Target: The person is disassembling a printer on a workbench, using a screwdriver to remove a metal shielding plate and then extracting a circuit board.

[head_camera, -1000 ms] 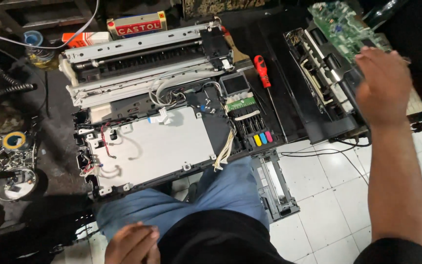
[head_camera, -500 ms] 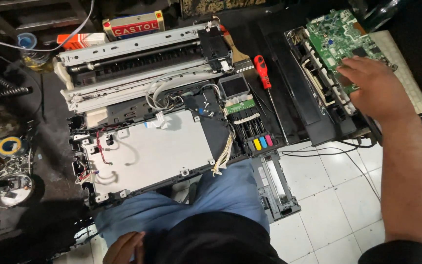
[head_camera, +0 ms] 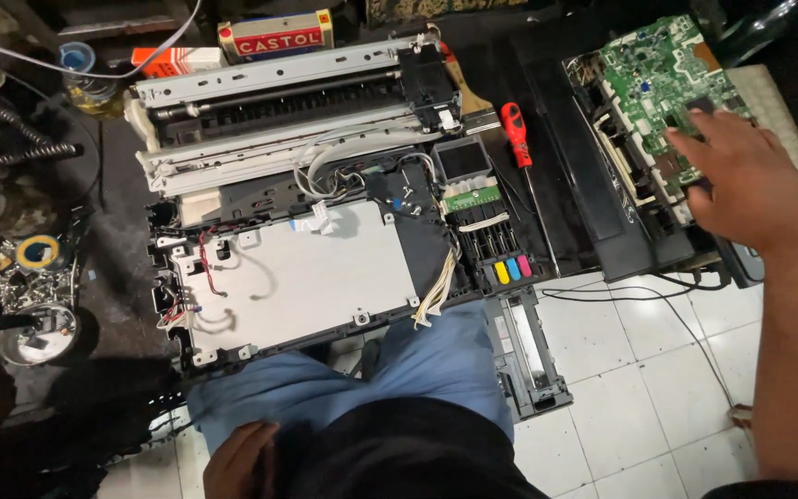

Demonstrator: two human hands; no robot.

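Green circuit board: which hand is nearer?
Right. The right hand rests on the green circuit board's lower right part, fingers spread. The left hand is far off at the bottom edge, on the person's lap.

Tiled floor (head_camera: 639, 388): opened printer (head_camera: 307, 231), screwdriver (head_camera: 517, 139).

Green rectangular printed circuit board (head_camera: 662, 88), densely populated with small components, lies tilted atop a black plastic printer housing section (head_camera: 602, 212) at upper right. Board faces upward; its lower right edge is covered. Housing rests partly on white tiled floor (head_camera: 639, 370).
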